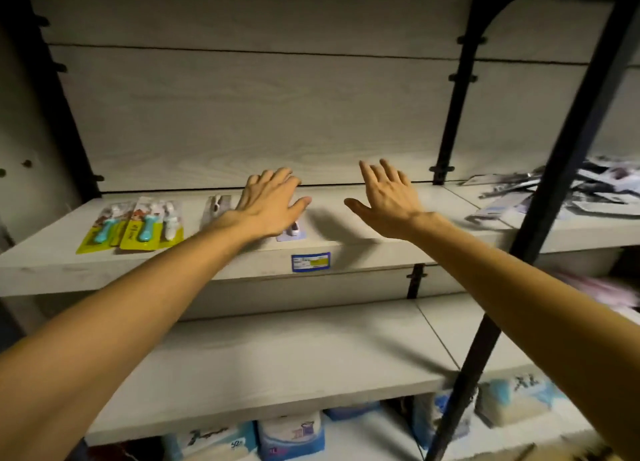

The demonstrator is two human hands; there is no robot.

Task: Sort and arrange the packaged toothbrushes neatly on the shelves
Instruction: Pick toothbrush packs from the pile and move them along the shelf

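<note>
Two yellow-carded packs of blue and white toothbrushes (133, 226) lie side by side at the left of the upper shelf (363, 242). A clear pack (216, 209) lies to their right. My left hand (272, 206) is flat, fingers spread, over a pale lilac pack (294, 233), most of which it hides. My right hand (386, 202) hovers open above the bare shelf to the right, holding nothing. A jumbled heap of dark and white toothbrush packs (561, 192) lies on the adjoining shelf at the far right.
A blue price label (311, 261) sits on the upper shelf's front edge. A black slanted post (540, 218) crosses the right side in front of the shelves. A lower shelf (277, 367) is below, with blue and white packaged goods (291, 438) under it.
</note>
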